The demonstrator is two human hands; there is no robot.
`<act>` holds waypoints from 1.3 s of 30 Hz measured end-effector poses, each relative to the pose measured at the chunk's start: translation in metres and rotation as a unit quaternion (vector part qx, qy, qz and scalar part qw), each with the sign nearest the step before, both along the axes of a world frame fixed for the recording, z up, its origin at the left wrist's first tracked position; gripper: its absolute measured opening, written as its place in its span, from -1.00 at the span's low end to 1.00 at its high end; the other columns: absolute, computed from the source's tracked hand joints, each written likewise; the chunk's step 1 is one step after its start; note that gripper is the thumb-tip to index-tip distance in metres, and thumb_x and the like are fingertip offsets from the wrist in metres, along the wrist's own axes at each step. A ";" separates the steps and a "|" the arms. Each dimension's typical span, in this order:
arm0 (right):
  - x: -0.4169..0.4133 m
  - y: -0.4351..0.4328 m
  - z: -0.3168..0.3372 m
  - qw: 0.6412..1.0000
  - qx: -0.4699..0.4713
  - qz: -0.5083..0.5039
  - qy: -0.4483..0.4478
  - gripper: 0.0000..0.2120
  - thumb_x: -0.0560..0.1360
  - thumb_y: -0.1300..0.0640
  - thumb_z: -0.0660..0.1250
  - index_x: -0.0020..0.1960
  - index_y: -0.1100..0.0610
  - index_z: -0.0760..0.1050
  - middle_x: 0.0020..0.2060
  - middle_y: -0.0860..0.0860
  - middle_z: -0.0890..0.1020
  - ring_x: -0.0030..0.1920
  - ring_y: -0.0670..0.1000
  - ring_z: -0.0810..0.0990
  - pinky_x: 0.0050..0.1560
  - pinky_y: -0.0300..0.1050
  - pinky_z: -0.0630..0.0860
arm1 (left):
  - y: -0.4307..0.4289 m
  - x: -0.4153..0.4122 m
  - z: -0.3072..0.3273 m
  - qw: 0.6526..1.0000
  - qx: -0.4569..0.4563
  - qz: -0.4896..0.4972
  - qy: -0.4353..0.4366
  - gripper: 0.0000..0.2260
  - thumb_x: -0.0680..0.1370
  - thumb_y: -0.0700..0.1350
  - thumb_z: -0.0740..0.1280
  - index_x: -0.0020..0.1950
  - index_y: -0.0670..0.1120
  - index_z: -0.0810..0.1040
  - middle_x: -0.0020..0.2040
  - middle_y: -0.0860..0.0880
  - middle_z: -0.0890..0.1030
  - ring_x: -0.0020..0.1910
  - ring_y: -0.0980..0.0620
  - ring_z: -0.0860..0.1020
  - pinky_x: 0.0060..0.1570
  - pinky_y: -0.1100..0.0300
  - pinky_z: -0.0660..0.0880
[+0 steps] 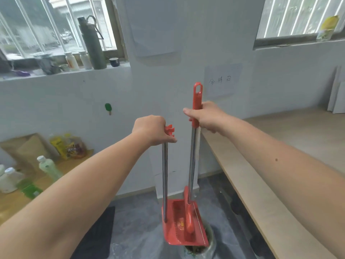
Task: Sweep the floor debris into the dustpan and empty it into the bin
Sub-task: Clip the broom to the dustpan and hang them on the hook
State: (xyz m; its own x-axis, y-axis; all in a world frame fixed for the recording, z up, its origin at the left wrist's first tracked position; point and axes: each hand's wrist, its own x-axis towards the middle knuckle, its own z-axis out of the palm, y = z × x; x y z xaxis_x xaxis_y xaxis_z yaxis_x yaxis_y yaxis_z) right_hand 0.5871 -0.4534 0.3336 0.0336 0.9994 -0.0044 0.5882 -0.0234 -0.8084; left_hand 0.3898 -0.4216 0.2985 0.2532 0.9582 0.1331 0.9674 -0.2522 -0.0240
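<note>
Your left hand (151,130) is wrapped round the top of the dustpan handle (164,180). Your right hand (205,116) grips the red sleeve of the broom (192,165), its fingers (211,128) curled round it and the thumb lying out to the side. The red dustpan (175,227) hangs directly above the bin (209,247), its front lip over the bin's mouth. The broom head (188,217) sits inside the pan, also above the bin. From that placing you look to be at the emptying stage, so the sweeping reads as done. Whether the pan has tipped out yet I cannot tell, because no debris shows plainly in it, only a small yellow mark. The grey floor (138,230) left of the bin shows no obvious litter. What seems left is to finish the tip into the bin.
</note>
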 end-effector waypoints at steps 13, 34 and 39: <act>-0.066 0.086 -0.011 0.947 0.032 0.116 0.297 -0.79 0.60 0.13 0.33 -0.17 0.22 0.46 -0.40 0.15 0.53 -0.37 0.13 0.57 -0.08 0.21 0.63 | 0.034 -0.003 -0.012 0.995 -0.030 0.092 -0.003 -0.23 0.16 0.70 0.17 -0.31 -0.01 0.57 -0.36 0.07 0.61 -0.32 0.06 0.58 -0.30 0.15 0.51; -0.291 0.213 -0.016 0.915 0.006 0.071 0.397 -0.74 0.49 0.28 0.35 -0.30 0.09 0.36 -0.47 0.03 0.34 -0.45 0.02 0.32 -0.26 -0.02 0.40 | 0.177 -0.208 -0.003 0.996 -0.047 0.080 -0.013 -0.48 0.27 0.48 0.21 -0.25 0.06 0.61 -0.35 0.10 0.66 -0.34 0.09 0.63 -0.26 0.13 0.60; -0.342 0.232 -0.020 0.898 0.001 0.089 0.430 -0.72 0.48 0.36 0.34 -0.30 0.12 0.35 -0.51 0.02 0.33 -0.47 0.01 0.27 -0.36 -0.09 0.30 | 0.197 -0.256 -0.010 0.996 -0.040 0.079 -0.030 -0.58 0.28 0.39 0.24 -0.29 0.05 0.57 -0.36 0.09 0.64 -0.36 0.07 0.61 -0.31 0.18 0.55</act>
